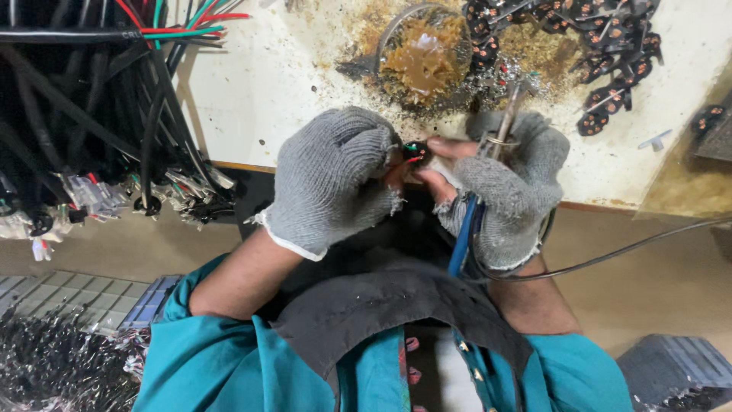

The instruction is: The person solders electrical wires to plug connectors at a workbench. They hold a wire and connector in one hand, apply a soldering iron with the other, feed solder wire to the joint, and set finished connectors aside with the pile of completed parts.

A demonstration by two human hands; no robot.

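White bench [259,99], stained and gritty, brown residue spread around a round tin [427,53] of tan paste at top centre.

Plug [416,152]: small, black, roundish body with red and green wire ends showing at it. Sits between the two hands, just above the bench's front edge, pinched from both sides.

Left hand [332,179]: grey knit glove, coarse weave, frayed at the cut-off fingertips, white cuff. Curled closed around the plug's left side; bare fingertips press on it.

Right hand [507,191]: same kind of glove, fingertips bare. Thumb and forefinger pinch the plug's right side (contact visible at the tips). Same hand also clamps an iron [509,114], a thin metal rod rising tilted from the fist, with a blue handle [463,236] sticking out below the palm. Tip region above the hand; cannot tell if it touches anything.

Black cord [625,248] runs from under the right wrist off to the right edge.

Outward: heap of black plug parts [602,46] with orange-ringed pins, top right on the bench. Bundle of black cables [84,130] with red, green and white leads hangs at left. Teal sleeves [229,358] and a dark apron in the foreground.
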